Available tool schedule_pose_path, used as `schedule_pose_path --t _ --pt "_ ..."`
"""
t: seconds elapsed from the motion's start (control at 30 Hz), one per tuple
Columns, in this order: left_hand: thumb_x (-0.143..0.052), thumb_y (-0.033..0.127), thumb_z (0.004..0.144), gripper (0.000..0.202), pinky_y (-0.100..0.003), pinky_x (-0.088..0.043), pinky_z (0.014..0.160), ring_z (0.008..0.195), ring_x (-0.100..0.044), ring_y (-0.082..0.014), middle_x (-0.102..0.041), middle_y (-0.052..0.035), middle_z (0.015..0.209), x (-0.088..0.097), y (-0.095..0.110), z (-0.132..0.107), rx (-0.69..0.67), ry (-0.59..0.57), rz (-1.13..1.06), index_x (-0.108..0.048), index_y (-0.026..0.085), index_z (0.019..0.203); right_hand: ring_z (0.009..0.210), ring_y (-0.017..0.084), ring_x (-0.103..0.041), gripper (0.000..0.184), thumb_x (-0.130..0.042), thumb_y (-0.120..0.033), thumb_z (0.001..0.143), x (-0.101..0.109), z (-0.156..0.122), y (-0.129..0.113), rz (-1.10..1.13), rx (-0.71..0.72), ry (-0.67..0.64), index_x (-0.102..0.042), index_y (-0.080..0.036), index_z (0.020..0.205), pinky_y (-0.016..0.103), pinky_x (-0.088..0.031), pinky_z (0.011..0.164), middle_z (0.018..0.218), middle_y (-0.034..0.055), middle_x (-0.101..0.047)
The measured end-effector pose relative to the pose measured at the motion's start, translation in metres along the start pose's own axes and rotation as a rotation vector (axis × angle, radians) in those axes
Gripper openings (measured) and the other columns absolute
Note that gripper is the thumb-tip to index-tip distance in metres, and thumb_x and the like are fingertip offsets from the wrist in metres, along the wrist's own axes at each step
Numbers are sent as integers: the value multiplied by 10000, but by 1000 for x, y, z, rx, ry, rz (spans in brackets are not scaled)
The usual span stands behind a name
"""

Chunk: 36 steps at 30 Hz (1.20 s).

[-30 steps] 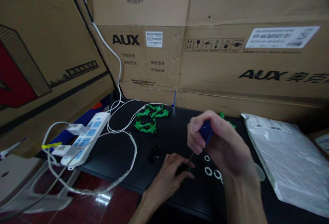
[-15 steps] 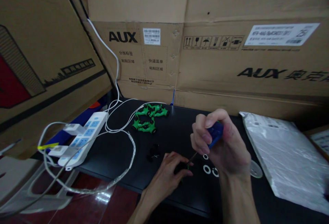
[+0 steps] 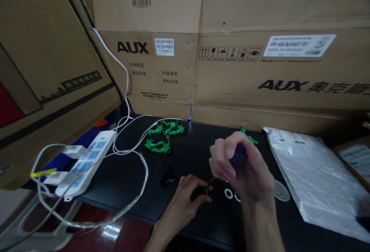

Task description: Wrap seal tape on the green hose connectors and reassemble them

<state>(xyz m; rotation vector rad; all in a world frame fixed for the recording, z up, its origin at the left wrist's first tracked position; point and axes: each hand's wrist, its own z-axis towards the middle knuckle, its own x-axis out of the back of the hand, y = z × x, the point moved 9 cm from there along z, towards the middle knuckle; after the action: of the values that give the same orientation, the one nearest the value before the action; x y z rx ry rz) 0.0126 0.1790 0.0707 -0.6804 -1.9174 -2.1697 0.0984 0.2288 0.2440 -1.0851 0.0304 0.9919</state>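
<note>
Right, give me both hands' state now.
Left hand: closed, holding a small black-and-green part.
Right hand: closed around the handle of a blue-handled screwdriver.

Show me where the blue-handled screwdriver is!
In the head view, the blue-handled screwdriver is right of centre, in the right hand, slanting down toward the left hand.

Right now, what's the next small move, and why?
Probably a slight twist of the blue-handled screwdriver by the right hand: its shaft slants down to the small green part the left hand holds. Tip contact is unclear.
</note>
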Motion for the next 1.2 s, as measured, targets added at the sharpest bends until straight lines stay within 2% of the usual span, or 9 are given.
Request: schedule_pose_path --t 0.1,0.23,0.37,0.5,0.63,0.8,0.93,1.07,1.2 --pt "-769 139 933 202 -339 -411 977 1070 -651 -207 -751 11 1117 0 4 0 -29 -9 20 -694 248 1086 448 70 -243 340 -539 -524 1055 -5 1 3 63 -11 -3 -715 -242 978 168 -256 421 580 -86 -336" --pt "-769 148 933 222 -343 -431 968 1071 -643 -217 -752 -3 1140 0 4 0 -35 -5 32 -688 245 1115 432 41 -224 205 -759 -416 953 -6 -3 2 56 64 4 -622 -322 1073 132 -244 400 667 -104 -416" --pt "-713 184 976 180 -357 -448 1001 1112 -639 -229 -745 -23 1176 1 3 -1 -44 0 18 -693 252 1142 496 79 -398 199 -610 -477 1030 -4 -4 5 -7 88 -69 -679 -297 1081 169 -365 420 763 -41 -500" --pt "-582 197 1045 166 -368 -460 998 1094 -646 -229 -750 -35 1174 2 7 -2 -76 -4 25 -695 258 1151 473 92 -350 392 -440 -519 1091 -7 -1 12 15 20 -91 -722 -247 1087 175 -328 405 646 -44 -448" --pt "-564 169 1046 171 -366 -447 981 1073 -649 -225 -754 -38 1183 3 11 -2 -114 -3 47 -685 251 1134 426 55 -199 244 -732 -515 947 -1 1 10 51 51 61 -639 -317 1055 133 -244 377 621 -106 -407" --pt "-550 142 1051 182 -353 -419 985 1097 -641 -215 -750 -26 1153 3 13 -1 -112 -29 25 -669 249 1138 459 67 -398 143 -643 -440 1022 0 -2 4 3 99 14 -654 -317 1094 152 -359 403 750 -49 -559" --pt "-522 147 1066 214 -349 -407 984 1106 -627 -209 -736 -18 1166 1 13 -2 -111 -42 48 -676 267 1154 488 86 -398 362 -482 -483 1079 -4 0 9 2 12 -40 -723 -214 1051 173 -322 403 681 -14 -533" --pt "-485 155 1084 233 -350 -394 1009 1116 -621 -201 -730 -10 1165 0 14 -4 -132 -48 63 -664 274 1173 428 58 -276 251 -715 -495 963 0 0 7 -3 74 60 -631 -278 1059 138 -264 370 634 -81 -506" --pt "-488 181 1088 213 -358 -408 1037 1148 -611 -211 -722 -22 1209 1 11 -4 -112 -49 44 -651 269 1193 447 72 -431 196 -710 -437 980 4 -3 10 -58 83 71 -602 -318 1093 151 -367 368 786 -44 -615"
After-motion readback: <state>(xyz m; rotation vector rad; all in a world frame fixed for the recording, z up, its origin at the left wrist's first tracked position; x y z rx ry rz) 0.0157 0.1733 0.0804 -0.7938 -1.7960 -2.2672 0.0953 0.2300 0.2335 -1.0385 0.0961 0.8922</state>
